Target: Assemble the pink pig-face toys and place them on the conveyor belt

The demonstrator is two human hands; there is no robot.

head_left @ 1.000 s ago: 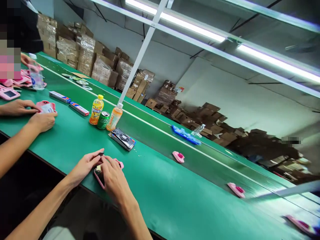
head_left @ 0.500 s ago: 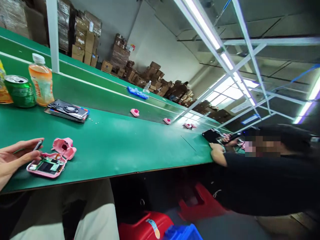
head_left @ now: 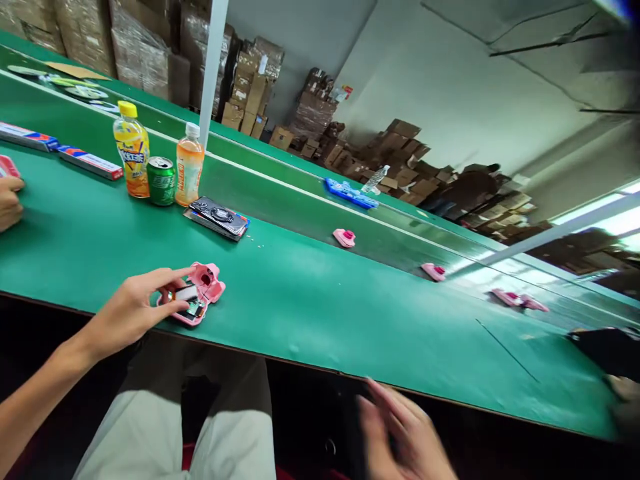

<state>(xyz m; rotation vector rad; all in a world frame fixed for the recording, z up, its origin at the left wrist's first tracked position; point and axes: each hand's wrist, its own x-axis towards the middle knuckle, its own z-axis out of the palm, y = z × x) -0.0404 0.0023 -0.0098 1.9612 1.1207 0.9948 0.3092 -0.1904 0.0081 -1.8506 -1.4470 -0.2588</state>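
L hand [head_left: 133, 300] pinches sm. white part [head_left: 186, 293] over open pink case [head_left: 215, 290], nr table [head_left: 310, 307] edge. R hand [head_left: 405, 437], at case 1 s ago, now off it, blurred, fingers apart; prob. leaves L alone on case.

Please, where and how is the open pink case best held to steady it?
The open pink case is probably best gripped by the outer wall of the half holding the circuit board, coming from the right with the right hand. The left hand, pinching a small silver part, covers its left side; the board lies exposed, so avoid the inside.
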